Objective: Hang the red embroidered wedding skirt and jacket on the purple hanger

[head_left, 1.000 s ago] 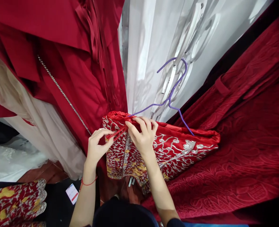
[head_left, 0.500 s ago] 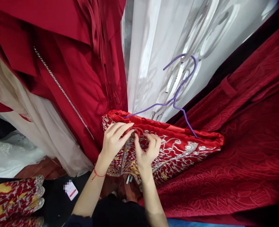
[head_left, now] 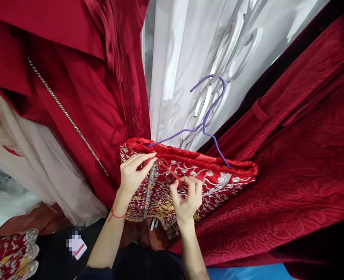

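Observation:
A red skirt (head_left: pixel 195 190) with silver and gold embroidery hangs in front of me, its red satin waistband turned toward me. A purple wire hanger (head_left: pixel 204 123) reaches into the waist opening, its hook standing free above. At the waistband, my left hand (head_left: pixel 132 173) pinches a red cord near its knotted part. Further right and lower, my right hand (head_left: pixel 188 194) is closed on the other stretch of the red cord (head_left: pixel 168 169), which runs taut between the hands. The fingers partly hide the cord's ends.
Dark red garments hang at the left (head_left: pixel 87 77) and a patterned red velvet one (head_left: pixel 291 175) at the right. Behind stand white ornate panels (head_left: pixel 172 50). Lower left, a white card (head_left: pixel 78 245) lies on a black surface beside another embroidered piece (head_left: pixel 11 254).
My right hand has moved away from the left, down and to the right, drawing the cord out. The left hand stays at the waistband. The whole view has shifted slightly.

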The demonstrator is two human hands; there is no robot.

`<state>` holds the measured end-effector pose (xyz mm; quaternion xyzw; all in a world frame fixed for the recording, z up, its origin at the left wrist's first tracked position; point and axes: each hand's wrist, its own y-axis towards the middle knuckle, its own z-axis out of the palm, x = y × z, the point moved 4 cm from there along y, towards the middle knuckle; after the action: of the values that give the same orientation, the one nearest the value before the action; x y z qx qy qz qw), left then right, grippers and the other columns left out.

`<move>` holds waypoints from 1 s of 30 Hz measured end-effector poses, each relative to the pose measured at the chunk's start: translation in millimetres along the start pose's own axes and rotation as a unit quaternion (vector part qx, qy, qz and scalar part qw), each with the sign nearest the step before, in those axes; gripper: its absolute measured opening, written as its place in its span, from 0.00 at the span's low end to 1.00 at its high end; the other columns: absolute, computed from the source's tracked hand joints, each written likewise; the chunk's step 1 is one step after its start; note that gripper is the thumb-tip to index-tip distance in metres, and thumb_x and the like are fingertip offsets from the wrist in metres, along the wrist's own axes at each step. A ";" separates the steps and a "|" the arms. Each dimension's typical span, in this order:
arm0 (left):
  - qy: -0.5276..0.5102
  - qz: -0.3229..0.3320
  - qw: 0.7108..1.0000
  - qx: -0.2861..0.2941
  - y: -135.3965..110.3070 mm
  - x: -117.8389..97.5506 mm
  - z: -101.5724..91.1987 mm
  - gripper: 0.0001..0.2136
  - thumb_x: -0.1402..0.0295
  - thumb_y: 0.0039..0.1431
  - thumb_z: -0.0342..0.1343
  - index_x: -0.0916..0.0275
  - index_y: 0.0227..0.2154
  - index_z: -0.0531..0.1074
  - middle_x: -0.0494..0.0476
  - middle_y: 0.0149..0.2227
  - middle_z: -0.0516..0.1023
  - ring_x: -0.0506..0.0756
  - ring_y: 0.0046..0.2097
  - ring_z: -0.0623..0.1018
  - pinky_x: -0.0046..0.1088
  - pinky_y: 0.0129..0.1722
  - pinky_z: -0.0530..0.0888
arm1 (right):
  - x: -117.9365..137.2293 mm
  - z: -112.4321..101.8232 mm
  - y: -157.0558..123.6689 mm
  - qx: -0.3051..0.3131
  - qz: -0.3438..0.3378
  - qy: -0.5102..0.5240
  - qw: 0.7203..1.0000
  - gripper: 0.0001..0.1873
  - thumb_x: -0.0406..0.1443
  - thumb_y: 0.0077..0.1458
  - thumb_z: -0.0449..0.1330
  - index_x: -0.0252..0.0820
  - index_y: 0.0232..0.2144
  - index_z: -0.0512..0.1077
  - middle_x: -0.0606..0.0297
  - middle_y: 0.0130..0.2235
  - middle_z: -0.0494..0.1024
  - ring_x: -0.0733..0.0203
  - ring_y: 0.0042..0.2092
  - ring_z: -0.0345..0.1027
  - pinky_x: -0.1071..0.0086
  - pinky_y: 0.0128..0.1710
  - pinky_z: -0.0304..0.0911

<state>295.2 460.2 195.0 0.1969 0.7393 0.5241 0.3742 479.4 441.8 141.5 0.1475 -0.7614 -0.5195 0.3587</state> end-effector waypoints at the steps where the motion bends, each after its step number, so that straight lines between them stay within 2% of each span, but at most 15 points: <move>1: -0.009 -0.013 1.000 0.007 -0.5 2.5 -0.2 0.07 0.73 0.59 0.63 0.60 0.40 0.80 0.54 0.38 0.85 0.51 0.37 0.83 0.27 0.43 0.79 | -1.1 -2.4 -0.5 0.019 0.001 0.014 1.000 0.05 0.30 0.56 0.61 0.42 0.36 0.71 0.63 0.36 0.72 0.60 0.38 0.69 0.65 0.38 0.69; 4: -0.051 -0.078 0.994 0.047 -4.8 13.7 -5.1 0.07 0.68 0.59 0.64 0.60 0.41 0.81 0.55 0.40 0.85 0.53 0.39 0.84 0.29 0.44 0.80 | 1.6 -2.2 6.8 0.079 0.014 0.078 0.994 0.05 0.33 0.60 0.59 0.41 0.40 0.72 0.61 0.37 0.74 0.61 0.38 0.70 0.66 0.38 0.69; 6: -0.076 -0.134 0.986 0.066 -10.3 21.6 -12.4 0.10 0.65 0.59 0.64 0.60 0.43 0.80 0.55 0.40 0.85 0.54 0.37 0.84 0.30 0.42 0.81 | 5.0 5.0 16.1 0.103 0.049 0.105 0.988 0.10 0.34 0.63 0.57 0.40 0.46 0.72 0.63 0.35 0.75 0.65 0.32 0.69 0.69 0.35 0.67; 8: -0.072 -0.166 0.981 0.074 -15.6 26.2 -21.8 0.11 0.63 0.60 0.63 0.60 0.44 0.80 0.55 0.40 0.85 0.54 0.35 0.84 0.30 0.40 0.82 | 9.2 17.4 24.7 0.125 0.076 0.112 0.983 0.11 0.36 0.64 0.58 0.40 0.46 0.73 0.67 0.31 0.74 0.67 0.27 0.64 0.71 0.30 0.64; 10: -0.040 -0.152 0.984 0.083 -18.2 25.9 -30.6 0.10 0.63 0.61 0.62 0.60 0.44 0.81 0.55 0.41 0.85 0.55 0.37 0.84 0.31 0.42 0.82 | 13.6 30.4 30.4 0.147 0.080 0.109 0.980 0.08 0.38 0.63 0.59 0.40 0.41 0.74 0.67 0.30 0.73 0.65 0.28 0.64 0.71 0.31 0.63; 13: 0.015 -0.084 0.992 0.097 -14.1 20.9 -39.1 0.08 0.66 0.63 0.60 0.59 0.42 0.81 0.55 0.41 0.85 0.54 0.39 0.83 0.30 0.45 0.80 | 16.4 36.9 35.0 0.161 0.069 0.097 0.980 0.07 0.36 0.64 0.56 0.40 0.37 0.74 0.64 0.33 0.74 0.64 0.32 0.66 0.70 0.33 0.63; 18: 0.042 -0.006 0.992 0.116 14.9 18.0 -43.6 0.06 0.65 0.64 0.59 0.61 0.36 0.78 0.53 0.33 0.81 0.50 0.32 0.78 0.25 0.37 0.75 | 10.7 10.4 50.4 0.180 0.017 0.132 0.975 0.07 0.35 0.65 0.57 0.40 0.40 0.74 0.61 0.39 0.76 0.64 0.35 0.69 0.70 0.34 0.64; 22: 0.047 0.002 0.986 0.161 33.0 21.1 -40.7 0.09 0.64 0.67 0.55 0.61 0.35 0.76 0.53 0.31 0.78 0.49 0.31 0.75 0.23 0.34 0.71 | 0.5 -4.0 68.3 0.157 0.007 0.154 0.976 0.06 0.37 0.63 0.60 0.42 0.38 0.76 0.64 0.35 0.78 0.63 0.34 0.72 0.69 0.33 0.66; 26: 0.064 0.013 0.984 0.167 31.7 29.7 -39.2 0.10 0.65 0.69 0.52 0.61 0.35 0.76 0.55 0.33 0.79 0.51 0.34 0.77 0.25 0.38 0.71 | -9.8 -2.1 77.2 0.121 0.028 0.134 0.983 0.07 0.38 0.63 0.61 0.42 0.35 0.78 0.66 0.32 0.80 0.64 0.31 0.73 0.69 0.33 0.68; 28: 0.066 0.014 0.982 0.177 30.5 34.4 -40.5 0.11 0.64 0.68 0.53 0.61 0.34 0.76 0.56 0.34 0.79 0.52 0.35 0.77 0.26 0.40 0.72 | -10.6 -3.4 79.2 0.126 0.016 0.127 0.984 0.07 0.38 0.62 0.61 0.43 0.35 0.78 0.66 0.33 0.81 0.64 0.32 0.74 0.69 0.34 0.69; 30: 0.077 -0.001 0.981 0.181 30.7 37.3 -44.6 0.10 0.62 0.67 0.54 0.60 0.34 0.77 0.55 0.34 0.79 0.51 0.33 0.76 0.26 0.37 0.71 | -9.0 -9.3 79.9 0.140 0.003 0.123 0.982 0.07 0.38 0.62 0.62 0.43 0.39 0.79 0.65 0.35 0.81 0.63 0.34 0.75 0.67 0.36 0.70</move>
<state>234.2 469.1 218.0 0.2194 0.8486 0.3950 0.2751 504.1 474.1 211.5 0.2565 -0.7769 -0.3847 0.4274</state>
